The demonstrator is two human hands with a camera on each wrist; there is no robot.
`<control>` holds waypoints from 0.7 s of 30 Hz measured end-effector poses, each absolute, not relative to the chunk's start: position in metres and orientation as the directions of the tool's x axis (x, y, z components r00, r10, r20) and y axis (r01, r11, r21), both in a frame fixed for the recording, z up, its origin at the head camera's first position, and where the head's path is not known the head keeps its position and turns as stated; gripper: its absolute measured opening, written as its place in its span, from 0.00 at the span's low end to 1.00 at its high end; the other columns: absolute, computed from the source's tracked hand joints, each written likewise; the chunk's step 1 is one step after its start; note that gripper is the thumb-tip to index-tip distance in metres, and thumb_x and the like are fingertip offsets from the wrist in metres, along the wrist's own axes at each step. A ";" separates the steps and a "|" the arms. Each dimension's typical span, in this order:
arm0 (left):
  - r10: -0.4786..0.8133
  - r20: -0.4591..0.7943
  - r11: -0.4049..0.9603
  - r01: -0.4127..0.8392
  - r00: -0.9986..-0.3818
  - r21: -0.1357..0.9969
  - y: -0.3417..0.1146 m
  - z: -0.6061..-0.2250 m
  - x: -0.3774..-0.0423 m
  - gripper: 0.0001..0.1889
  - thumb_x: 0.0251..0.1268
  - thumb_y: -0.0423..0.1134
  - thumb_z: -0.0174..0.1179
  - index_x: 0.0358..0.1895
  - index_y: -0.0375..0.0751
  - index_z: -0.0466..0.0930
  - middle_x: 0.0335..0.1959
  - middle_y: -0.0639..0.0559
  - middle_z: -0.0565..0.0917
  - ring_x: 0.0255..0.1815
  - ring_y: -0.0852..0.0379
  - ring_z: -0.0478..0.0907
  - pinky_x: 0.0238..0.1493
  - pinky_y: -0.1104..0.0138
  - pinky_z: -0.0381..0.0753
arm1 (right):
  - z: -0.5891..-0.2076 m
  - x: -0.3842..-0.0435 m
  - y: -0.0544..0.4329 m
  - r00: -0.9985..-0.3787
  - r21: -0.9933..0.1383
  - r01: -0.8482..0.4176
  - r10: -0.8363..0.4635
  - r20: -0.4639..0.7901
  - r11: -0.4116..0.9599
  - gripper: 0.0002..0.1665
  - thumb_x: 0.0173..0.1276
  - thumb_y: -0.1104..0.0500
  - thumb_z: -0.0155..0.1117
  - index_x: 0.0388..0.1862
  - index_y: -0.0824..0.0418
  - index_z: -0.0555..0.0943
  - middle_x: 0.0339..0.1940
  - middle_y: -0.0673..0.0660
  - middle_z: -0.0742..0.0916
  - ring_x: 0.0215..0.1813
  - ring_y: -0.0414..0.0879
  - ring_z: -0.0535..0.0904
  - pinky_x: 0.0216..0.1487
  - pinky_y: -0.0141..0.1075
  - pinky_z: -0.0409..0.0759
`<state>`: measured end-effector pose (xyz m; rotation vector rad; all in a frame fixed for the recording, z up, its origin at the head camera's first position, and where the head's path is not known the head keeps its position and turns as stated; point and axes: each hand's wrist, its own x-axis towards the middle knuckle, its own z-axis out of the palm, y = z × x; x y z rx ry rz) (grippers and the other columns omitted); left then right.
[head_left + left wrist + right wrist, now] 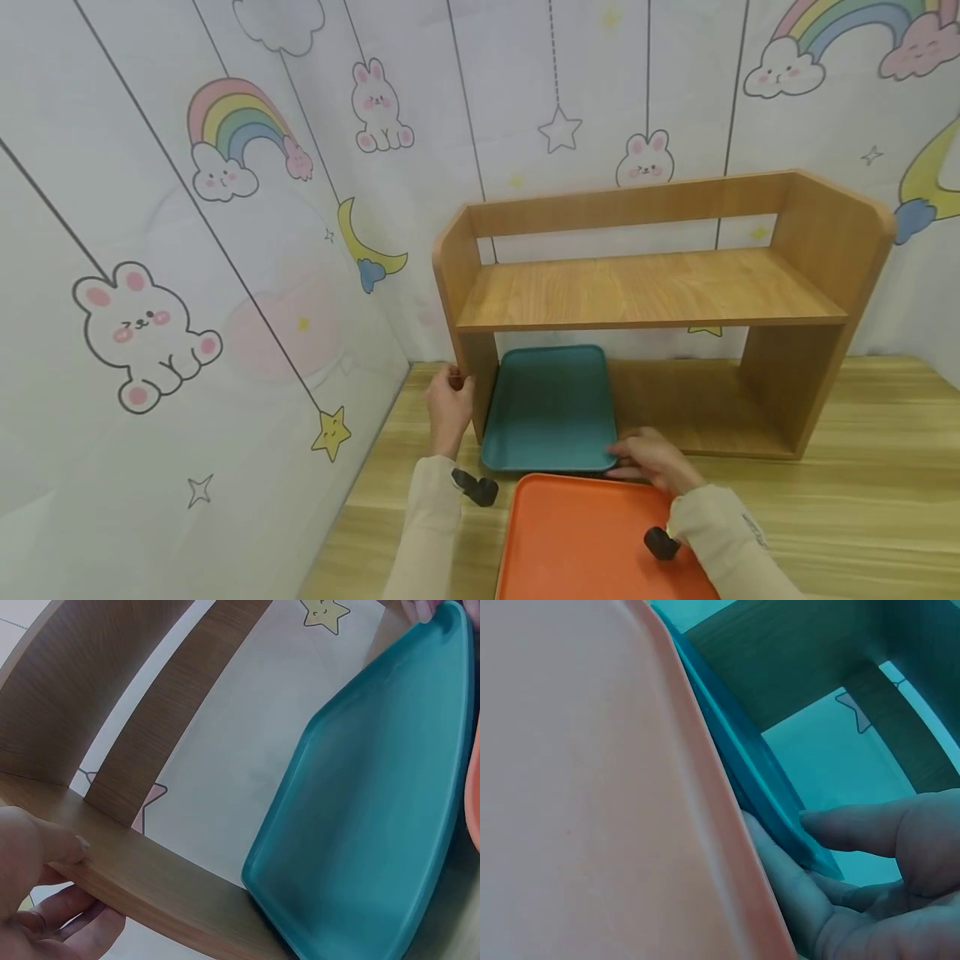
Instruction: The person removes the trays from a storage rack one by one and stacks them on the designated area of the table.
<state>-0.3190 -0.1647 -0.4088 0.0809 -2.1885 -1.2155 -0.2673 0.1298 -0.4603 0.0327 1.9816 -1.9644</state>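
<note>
A wooden two-tier shelf [645,292] stands against the wall. With the thumb on one face and the fingers on the other, my left hand [451,404] grips the edge of its left side panel [172,889]. In the lower compartment, close to that panel, lies a teal tray [553,408], its near edge at the shelf's front. My right hand [656,460] pinches the tray's near right corner, thumb above and fingers underneath. An orange tray [585,542] is on the table just in front, partly under the right forearm and passing out of the head view.
The wood-grain table [862,500] carries the shelf and the orange tray. A wall covering [285,250] printed with rabbits, stars and rainbows encloses the left and back. To the right of the teal tray, bare lower board [697,408] shows.
</note>
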 end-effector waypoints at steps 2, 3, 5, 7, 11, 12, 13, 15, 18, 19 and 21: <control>-0.341 0.485 0.570 0.233 -0.805 0.788 -0.165 -0.409 -0.319 0.06 0.57 0.32 0.64 0.32 0.33 0.78 0.32 0.39 0.84 0.33 0.45 0.81 0.36 0.55 0.80 | -0.460 -0.267 0.130 -0.941 -0.967 0.252 -0.223 -0.253 0.030 0.35 0.67 0.72 0.51 0.64 0.88 0.48 0.40 0.66 0.75 0.36 0.49 0.78 0.42 0.42 0.84; -0.340 0.485 0.571 0.233 -0.805 0.787 -0.165 -0.409 -0.319 0.06 0.57 0.32 0.64 0.32 0.33 0.77 0.32 0.39 0.84 0.33 0.45 0.81 0.36 0.55 0.80 | -0.460 -0.267 0.130 -0.943 -0.968 0.248 -0.221 -0.248 0.029 0.36 0.67 0.72 0.51 0.65 0.88 0.46 0.41 0.67 0.75 0.37 0.50 0.78 0.43 0.42 0.84; -0.339 0.485 0.572 0.233 -0.806 0.786 -0.164 -0.409 -0.319 0.06 0.57 0.32 0.64 0.31 0.33 0.77 0.32 0.39 0.84 0.33 0.45 0.81 0.36 0.56 0.80 | -0.461 -0.266 0.130 -0.947 -0.970 0.240 -0.214 -0.241 0.031 0.36 0.67 0.73 0.50 0.66 0.88 0.46 0.42 0.67 0.75 0.37 0.50 0.78 0.43 0.43 0.84; -0.338 0.487 0.571 0.236 -0.806 0.787 -0.164 -0.409 -0.319 0.06 0.57 0.32 0.64 0.31 0.33 0.77 0.32 0.39 0.84 0.33 0.45 0.81 0.36 0.56 0.80 | -0.462 -0.264 0.130 -0.951 -0.973 0.227 -0.206 -0.229 0.030 0.35 0.67 0.73 0.49 0.66 0.88 0.47 0.42 0.68 0.75 0.36 0.49 0.79 0.43 0.43 0.84; -0.337 0.496 0.570 0.246 -0.800 0.784 -0.164 -0.408 -0.319 0.06 0.57 0.32 0.64 0.31 0.33 0.77 0.32 0.38 0.84 0.33 0.45 0.81 0.36 0.55 0.80 | -0.464 -0.263 0.130 -0.961 -0.981 0.192 -0.198 -0.191 0.011 0.33 0.68 0.73 0.47 0.66 0.88 0.47 0.48 0.73 0.72 0.38 0.48 0.81 0.43 0.42 0.84; -0.336 0.497 0.571 0.247 -0.800 0.783 -0.164 -0.407 -0.319 0.06 0.57 0.32 0.64 0.31 0.33 0.77 0.32 0.38 0.84 0.33 0.45 0.81 0.36 0.55 0.80 | -0.464 -0.263 0.130 -0.964 -0.983 0.186 -0.193 -0.183 0.003 0.33 0.68 0.73 0.46 0.66 0.88 0.47 0.51 0.75 0.71 0.39 0.48 0.81 0.44 0.42 0.84; -0.335 0.497 0.571 0.247 -0.801 0.783 -0.164 -0.407 -0.318 0.06 0.57 0.32 0.64 0.31 0.33 0.77 0.32 0.38 0.84 0.33 0.45 0.81 0.37 0.55 0.80 | -0.464 -0.263 0.130 -0.966 -0.984 0.179 -0.192 -0.175 -0.002 0.33 0.69 0.72 0.46 0.66 0.88 0.47 0.53 0.77 0.69 0.40 0.48 0.81 0.44 0.42 0.84; -0.335 0.495 0.571 0.245 -0.802 0.783 -0.164 -0.407 -0.318 0.06 0.57 0.32 0.64 0.31 0.33 0.77 0.32 0.38 0.84 0.33 0.45 0.81 0.37 0.55 0.80 | -0.463 -0.263 0.130 -0.968 -0.985 0.174 -0.183 -0.169 -0.012 0.32 0.69 0.72 0.45 0.66 0.87 0.48 0.57 0.80 0.66 0.42 0.48 0.80 0.45 0.42 0.84; -0.335 0.494 0.572 0.244 -0.802 0.783 -0.165 -0.407 -0.318 0.06 0.57 0.31 0.64 0.31 0.33 0.77 0.31 0.39 0.84 0.33 0.45 0.81 0.36 0.56 0.80 | -0.462 -0.263 0.131 -0.969 -0.984 0.175 -0.176 -0.171 -0.008 0.32 0.70 0.71 0.44 0.66 0.87 0.48 0.61 0.82 0.64 0.45 0.48 0.79 0.46 0.43 0.83; -0.335 0.496 0.573 0.244 -0.802 0.782 -0.164 -0.407 -0.318 0.06 0.57 0.31 0.64 0.31 0.33 0.77 0.31 0.39 0.84 0.33 0.45 0.81 0.36 0.56 0.80 | -0.462 -0.262 0.132 -0.970 -0.984 0.178 -0.173 -0.174 -0.007 0.32 0.70 0.71 0.44 0.66 0.86 0.48 0.62 0.82 0.64 0.45 0.48 0.79 0.46 0.43 0.83; -0.335 0.499 0.576 0.245 -0.799 0.780 -0.164 -0.407 -0.318 0.06 0.57 0.31 0.64 0.31 0.32 0.77 0.31 0.39 0.84 0.33 0.45 0.81 0.36 0.55 0.80 | -0.461 -0.261 0.133 -0.969 -0.984 0.180 -0.171 -0.176 -0.005 0.32 0.70 0.71 0.43 0.67 0.86 0.48 0.63 0.82 0.63 0.45 0.48 0.79 0.46 0.43 0.83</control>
